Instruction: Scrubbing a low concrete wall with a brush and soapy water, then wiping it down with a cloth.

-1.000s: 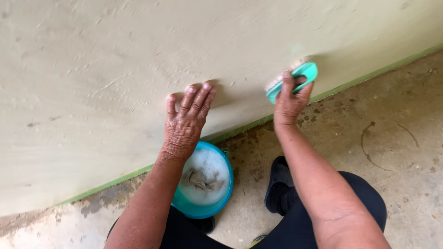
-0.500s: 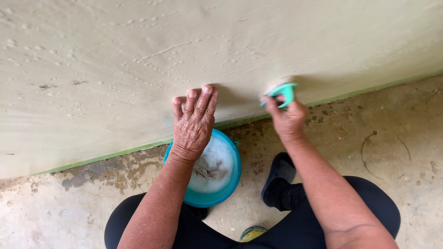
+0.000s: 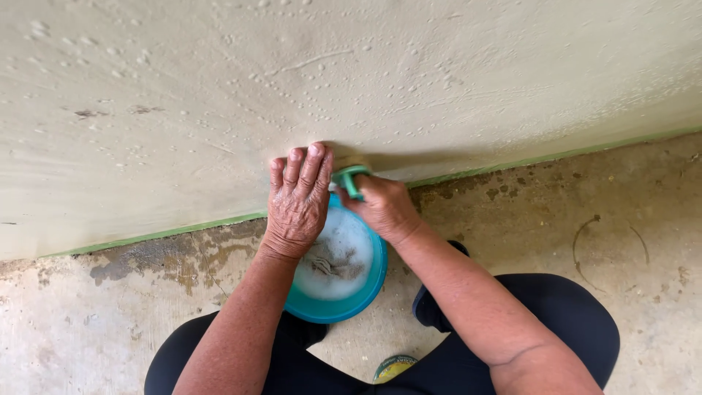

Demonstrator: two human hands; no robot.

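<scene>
Against the pale wall, a green brush is clamped in the right hand. Left hand is pressed flat, fingers together. Short, firm strokes should be kept above the blue bowl.

Teal basin of soapy water on stained concrete floor. Green strip along wall base. Dark shoe beside basin.

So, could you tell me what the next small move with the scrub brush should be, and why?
Probably sweep the green scrub brush rightward along the wall: the right hand holds it beside the braced left hand, and droplets dot the wall's surface.
</scene>
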